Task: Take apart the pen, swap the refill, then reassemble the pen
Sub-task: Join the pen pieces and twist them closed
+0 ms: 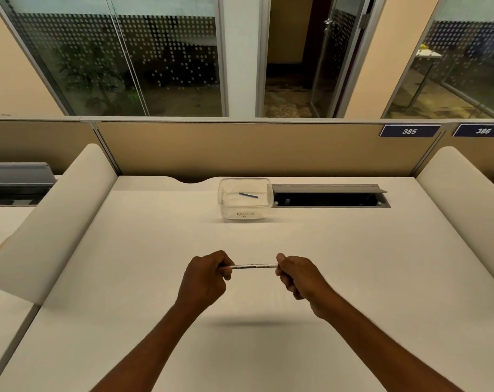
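Note:
A slim white pen (254,266) with dark print on its barrel is held level above the white desk (155,278), in the middle of the view. My left hand (204,277) pinches its left end and my right hand (298,274) pinches its right end; both ends are hidden in the fingers. Farther back stands a clear plastic tub (244,213) with a handwritten label, and a short dark blue refill piece (248,195) lies inside it.
A recessed cable tray (330,198) with a raised lid sits right of the tub at the desk's back edge. Cream padded dividers (59,219) flank the desk on both sides, the right one (463,199). A tan partition (254,148) closes the back.

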Action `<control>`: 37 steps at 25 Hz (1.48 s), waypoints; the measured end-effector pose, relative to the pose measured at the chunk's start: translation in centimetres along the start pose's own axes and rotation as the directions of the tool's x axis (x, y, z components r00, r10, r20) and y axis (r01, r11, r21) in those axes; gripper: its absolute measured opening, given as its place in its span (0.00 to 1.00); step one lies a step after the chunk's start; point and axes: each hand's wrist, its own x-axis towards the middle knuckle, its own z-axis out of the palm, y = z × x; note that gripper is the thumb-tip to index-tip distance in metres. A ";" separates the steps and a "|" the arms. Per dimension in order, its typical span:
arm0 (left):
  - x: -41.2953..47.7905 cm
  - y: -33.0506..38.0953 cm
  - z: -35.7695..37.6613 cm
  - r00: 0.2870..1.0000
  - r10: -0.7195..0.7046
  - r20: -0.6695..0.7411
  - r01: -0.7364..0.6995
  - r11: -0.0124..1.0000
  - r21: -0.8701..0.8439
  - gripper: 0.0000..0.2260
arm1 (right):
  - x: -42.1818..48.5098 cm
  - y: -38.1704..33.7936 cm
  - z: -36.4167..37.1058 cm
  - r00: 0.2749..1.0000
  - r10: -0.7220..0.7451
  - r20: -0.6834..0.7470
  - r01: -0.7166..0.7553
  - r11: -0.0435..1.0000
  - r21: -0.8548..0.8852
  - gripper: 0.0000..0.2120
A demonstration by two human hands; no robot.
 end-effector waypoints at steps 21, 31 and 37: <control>-0.8 0.7 0.2 1.000 0.011 -0.003 -0.011 1.000 -0.009 0.15 | -0.7 0.9 -0.3 0.996 -0.091 0.012 0.090 0.996 0.019 0.16; -0.6 0.7 0.0 0.992 -0.106 0.074 0.115 0.984 -0.137 0.14 | -0.1 2.4 -0.8 0.742 -0.671 -0.006 0.569 0.634 -0.523 0.08; -0.5 0.6 0.0 0.985 -0.141 0.104 0.155 0.978 -0.137 0.12 | 0.2 2.1 -0.8 0.718 -0.696 0.013 0.594 0.603 -0.532 0.08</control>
